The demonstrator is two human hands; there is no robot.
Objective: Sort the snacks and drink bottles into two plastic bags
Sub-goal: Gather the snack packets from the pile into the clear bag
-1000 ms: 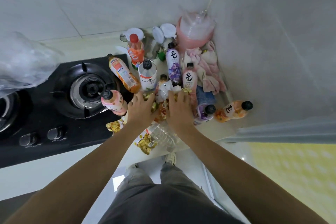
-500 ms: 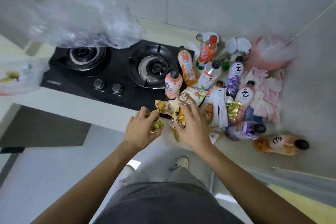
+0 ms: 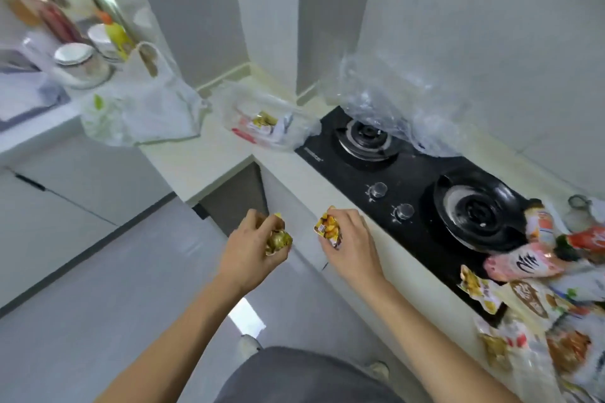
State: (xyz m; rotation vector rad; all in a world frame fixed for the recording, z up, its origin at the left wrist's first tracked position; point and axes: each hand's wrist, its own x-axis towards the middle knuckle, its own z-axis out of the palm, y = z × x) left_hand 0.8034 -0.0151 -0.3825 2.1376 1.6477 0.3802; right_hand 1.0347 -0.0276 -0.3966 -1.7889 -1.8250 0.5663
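1. Plainly, little writing can be read: the pink drink bottle (image 3: pixel 523 267) lying at the right edge of the worktop (image 3: pixel 203 157) bears bold black brush-style characters on a white label, and the gas hob (image 3: pixel 419 180) carries a small white brand mark at its front left corner, too small to make out.
2. The left hand (image 3: pixel 252 247) is curled round a crumpled gold-green snack packet (image 3: pixel 278 240), gripping it in front of the worktop's edge.
3. The right hand (image 3: pixel 348 244) pinches a yellow snack packet (image 3: pixel 328 227) printed with a picture of golden pieces; its small print is not legible.
4. Both hands hang over the floor, just off the worktop, well apart from the heap of snacks and bottles (image 3: pixel 537 314) at the far right.
5. A clear plastic bag (image 3: pixel 271 123) lies on the worktop left of the hob, with a gold packet and red-and-white wrappers showing through it.
6. A white plastic bag (image 3: pixel 144 105) stands further left, beside some jars (image 3: pixel 82 62), which are blurred.
7. A sheet of clear plastic (image 3: pixel 399 105) lies crumpled over the back of the hob.
8. Half a second ago both hands were at the heap, lifting these packets beside the right burner; now the view has swung left, the hands have drawn clear of the heap with a packet each, and both bags have come into sight.
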